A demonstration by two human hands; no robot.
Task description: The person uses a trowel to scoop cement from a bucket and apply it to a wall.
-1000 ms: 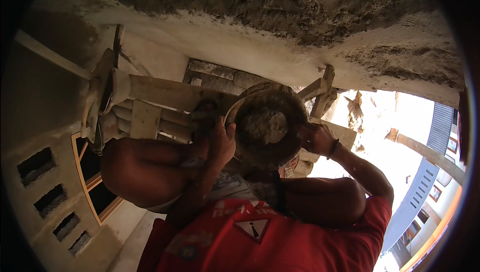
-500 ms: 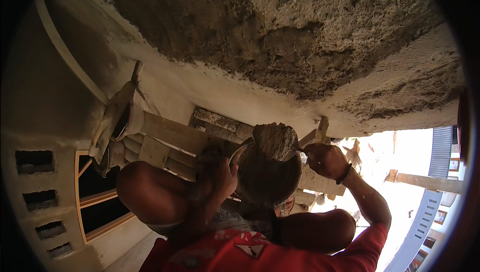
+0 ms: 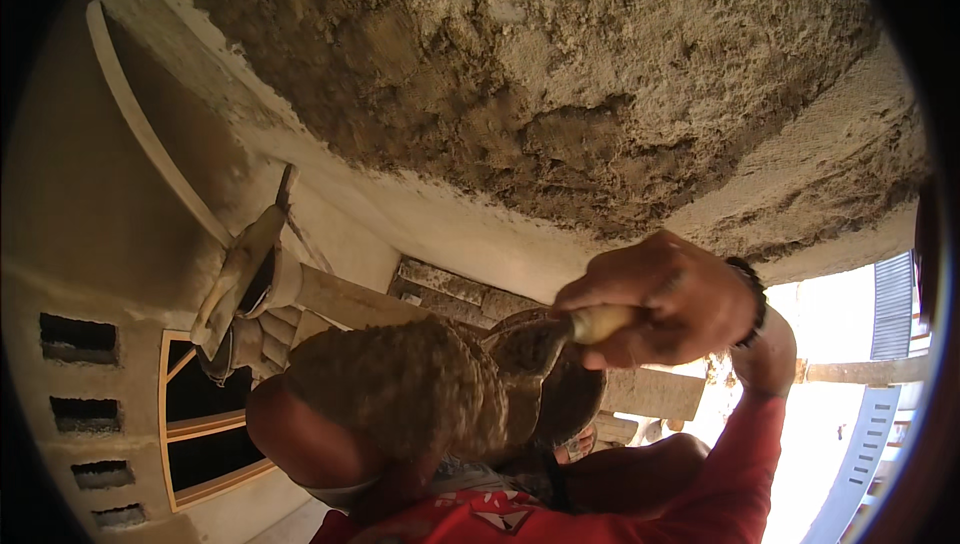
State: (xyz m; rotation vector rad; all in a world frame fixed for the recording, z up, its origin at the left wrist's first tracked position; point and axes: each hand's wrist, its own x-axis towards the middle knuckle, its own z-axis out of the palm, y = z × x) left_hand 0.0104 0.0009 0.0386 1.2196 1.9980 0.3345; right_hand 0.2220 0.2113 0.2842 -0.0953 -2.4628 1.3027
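My right hand [image 3: 660,304] grips the pale handle of a trowel [image 3: 600,322], its blade hidden under a big, blurred load of wet mortar [image 3: 400,384] raised before my knee. Behind it is a dark round mortar bowl [image 3: 565,414], partly covered. My left forearm [image 3: 410,474] rises from below, but its hand is hidden behind the mortar. Overhead is a rough concrete surface [image 3: 560,64] with dark patches of fresh mortar along its edge.
Boards [image 3: 650,394] on timber supports run behind and below me. A jumble of pale pieces [image 3: 235,284] hangs at the left, beside a wall with square openings [image 3: 80,409] and a wooden window frame [image 3: 215,424]. Bright daylight and a railing [image 3: 870,434] show at the right.
My right hand has lifted from the bowl and come closer, swinging leftward with the loaded trowel. The mortar load now covers my left hand. The view has tilted toward the overhead surface.
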